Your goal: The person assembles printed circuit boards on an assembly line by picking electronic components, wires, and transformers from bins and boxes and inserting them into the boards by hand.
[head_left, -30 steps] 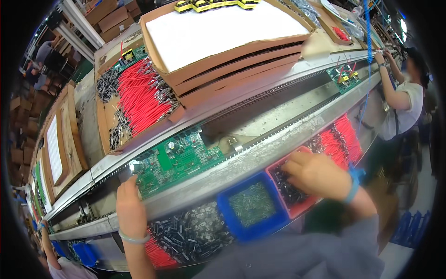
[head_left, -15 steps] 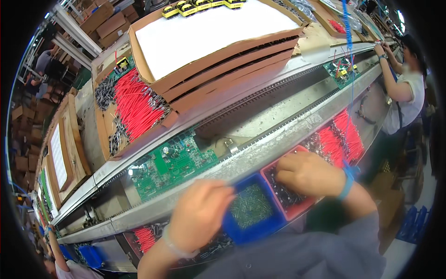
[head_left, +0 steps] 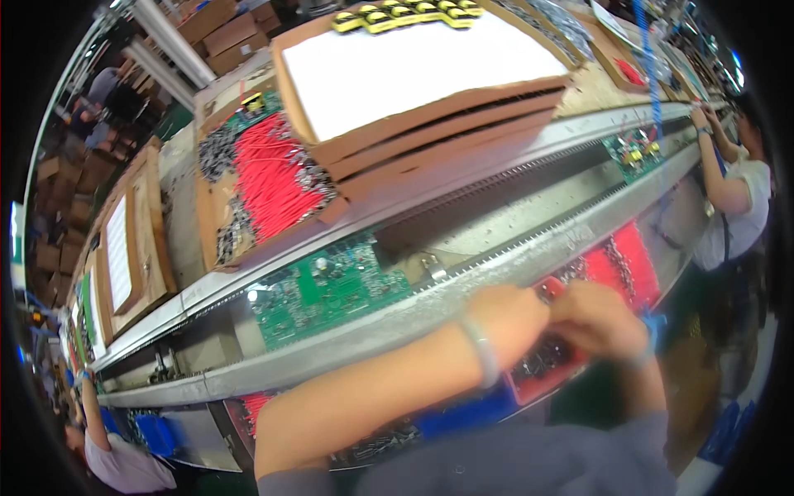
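Both hands meet over the red bin [head_left: 552,370] at the near edge of the line. Left hand [head_left: 506,318] and right hand [head_left: 602,318] touch at the fingertips, apparently pinching something small from the bin — too blurred to say what, so I cannot tell either grip's state. Bin holds small dark parts; a blue bin [head_left: 463,413] sits just left of it, under the left forearm. Green circuit board [head_left: 329,288] lies on the conveyor rail [head_left: 513,256], left of the hands and apart from them.

Risks, as I judge them: a tiny part slipping from the fingers into the rail gap, or the left forearm knocking the blue bin.
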`<state>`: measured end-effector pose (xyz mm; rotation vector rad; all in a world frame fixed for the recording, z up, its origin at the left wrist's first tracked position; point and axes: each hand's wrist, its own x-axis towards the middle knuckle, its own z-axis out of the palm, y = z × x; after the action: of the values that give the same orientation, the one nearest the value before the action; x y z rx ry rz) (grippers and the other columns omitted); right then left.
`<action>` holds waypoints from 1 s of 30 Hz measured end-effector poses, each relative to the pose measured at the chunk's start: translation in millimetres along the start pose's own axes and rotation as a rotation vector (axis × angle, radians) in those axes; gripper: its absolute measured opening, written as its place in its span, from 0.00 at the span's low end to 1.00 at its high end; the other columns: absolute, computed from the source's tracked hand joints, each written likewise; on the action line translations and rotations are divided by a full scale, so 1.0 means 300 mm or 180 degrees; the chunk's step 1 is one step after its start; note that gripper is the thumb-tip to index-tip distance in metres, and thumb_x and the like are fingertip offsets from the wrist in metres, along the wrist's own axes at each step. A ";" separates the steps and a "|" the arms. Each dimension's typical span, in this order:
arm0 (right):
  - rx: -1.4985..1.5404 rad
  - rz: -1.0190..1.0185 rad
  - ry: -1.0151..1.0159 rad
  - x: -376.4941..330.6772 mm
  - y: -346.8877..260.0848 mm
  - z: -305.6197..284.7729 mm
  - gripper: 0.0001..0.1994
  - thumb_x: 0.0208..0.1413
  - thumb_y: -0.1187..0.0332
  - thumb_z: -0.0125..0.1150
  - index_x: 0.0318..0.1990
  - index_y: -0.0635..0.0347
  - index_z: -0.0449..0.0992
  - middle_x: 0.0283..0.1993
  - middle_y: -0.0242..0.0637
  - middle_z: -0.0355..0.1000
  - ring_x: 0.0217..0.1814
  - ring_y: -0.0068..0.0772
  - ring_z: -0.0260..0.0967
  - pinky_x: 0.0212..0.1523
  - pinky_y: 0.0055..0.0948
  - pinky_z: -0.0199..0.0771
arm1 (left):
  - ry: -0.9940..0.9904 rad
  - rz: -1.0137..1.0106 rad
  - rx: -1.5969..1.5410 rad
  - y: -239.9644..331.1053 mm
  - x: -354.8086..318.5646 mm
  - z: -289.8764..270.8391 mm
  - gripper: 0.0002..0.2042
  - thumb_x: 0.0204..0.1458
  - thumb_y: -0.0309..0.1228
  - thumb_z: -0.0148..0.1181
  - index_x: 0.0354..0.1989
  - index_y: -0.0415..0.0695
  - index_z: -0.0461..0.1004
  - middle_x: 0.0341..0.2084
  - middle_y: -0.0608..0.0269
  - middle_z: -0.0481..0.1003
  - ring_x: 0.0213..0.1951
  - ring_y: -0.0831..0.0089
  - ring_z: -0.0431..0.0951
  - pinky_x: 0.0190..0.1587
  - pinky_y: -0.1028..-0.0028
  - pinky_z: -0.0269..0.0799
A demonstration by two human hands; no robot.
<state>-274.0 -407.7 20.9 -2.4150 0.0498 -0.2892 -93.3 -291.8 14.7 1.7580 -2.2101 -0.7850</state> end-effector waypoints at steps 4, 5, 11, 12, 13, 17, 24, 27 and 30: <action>-0.0162 0.0145 0.0482 -0.024 -0.055 -0.075 0.14 0.44 0.80 0.71 0.42 0.62 0.82 0.33 0.39 0.78 0.34 0.40 0.75 0.36 0.35 0.73 | 0.0175 0.0199 0.0240 0.030 0.031 0.037 0.06 0.48 0.25 0.59 0.30 0.39 0.83 0.30 0.46 0.81 0.35 0.54 0.85 0.34 0.59 0.81; 0.0018 0.0209 0.0587 -0.021 -0.077 -0.093 0.15 0.44 0.81 0.71 0.42 0.62 0.82 0.33 0.39 0.79 0.33 0.39 0.75 0.36 0.34 0.73 | 0.0358 0.0262 0.0278 0.035 0.028 0.066 0.06 0.48 0.25 0.60 0.30 0.39 0.83 0.30 0.46 0.80 0.36 0.54 0.85 0.34 0.59 0.81; 0.0503 0.0162 0.0541 0.090 -0.062 -0.089 0.12 0.45 0.80 0.72 0.40 0.64 0.82 0.34 0.41 0.81 0.37 0.38 0.79 0.37 0.31 0.76 | 0.0666 -0.0118 -0.0642 0.025 0.038 0.156 0.10 0.55 0.25 0.54 0.41 0.37 0.79 0.42 0.47 0.79 0.50 0.52 0.80 0.49 0.58 0.77; 0.0645 -0.0042 0.0432 0.164 -0.057 -0.057 0.11 0.46 0.79 0.72 0.39 0.64 0.82 0.35 0.41 0.80 0.37 0.39 0.79 0.37 0.32 0.76 | 0.0702 -0.0473 -0.1410 0.008 0.045 0.181 0.12 0.57 0.25 0.51 0.45 0.37 0.78 0.46 0.48 0.78 0.53 0.51 0.78 0.51 0.58 0.75; 0.0674 -0.0168 0.0361 0.223 -0.080 -0.044 0.10 0.47 0.79 0.72 0.38 0.64 0.81 0.35 0.41 0.80 0.38 0.40 0.79 0.38 0.33 0.77 | 0.0695 -0.0387 -0.1421 0.011 0.051 0.194 0.12 0.57 0.25 0.51 0.45 0.37 0.78 0.46 0.48 0.78 0.53 0.51 0.78 0.51 0.58 0.75; 0.0702 -0.0348 -0.0057 0.435 -0.076 0.065 0.06 0.53 0.76 0.67 0.38 0.64 0.79 0.34 0.45 0.76 0.38 0.50 0.77 0.40 0.39 0.77 | 0.2162 0.0332 -0.1080 0.013 0.049 0.212 0.14 0.56 0.24 0.50 0.49 0.35 0.77 0.47 0.45 0.77 0.55 0.51 0.75 0.56 0.60 0.73; 0.0596 -0.0449 -0.0321 0.566 0.056 0.245 0.07 0.52 0.73 0.65 0.39 0.63 0.80 0.37 0.47 0.78 0.42 0.55 0.77 0.44 0.46 0.77 | 0.1038 0.0305 0.0176 0.020 0.007 0.203 0.11 0.46 0.26 0.59 0.38 0.35 0.78 0.39 0.49 0.75 0.45 0.56 0.77 0.45 0.64 0.77; 0.0466 -0.0571 -0.0276 0.572 0.054 0.260 0.05 0.52 0.73 0.65 0.37 0.62 0.79 0.35 0.46 0.77 0.41 0.54 0.76 0.44 0.47 0.76 | 0.1078 0.0411 0.0035 0.011 0.004 0.203 0.12 0.46 0.26 0.59 0.38 0.35 0.77 0.40 0.49 0.75 0.46 0.57 0.77 0.44 0.65 0.77; 0.0340 -0.0733 -0.0191 0.574 0.062 0.274 0.04 0.52 0.73 0.64 0.34 0.60 0.77 0.33 0.45 0.75 0.40 0.52 0.75 0.43 0.46 0.75 | 0.0926 0.0457 -0.0036 0.005 0.004 0.194 0.11 0.47 0.26 0.58 0.38 0.35 0.77 0.40 0.49 0.75 0.47 0.56 0.77 0.47 0.64 0.76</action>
<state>-87.4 -388.5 -18.1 -2.3226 -0.2659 -0.3155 -122.5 -276.7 -33.4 1.5725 -2.1021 -0.4752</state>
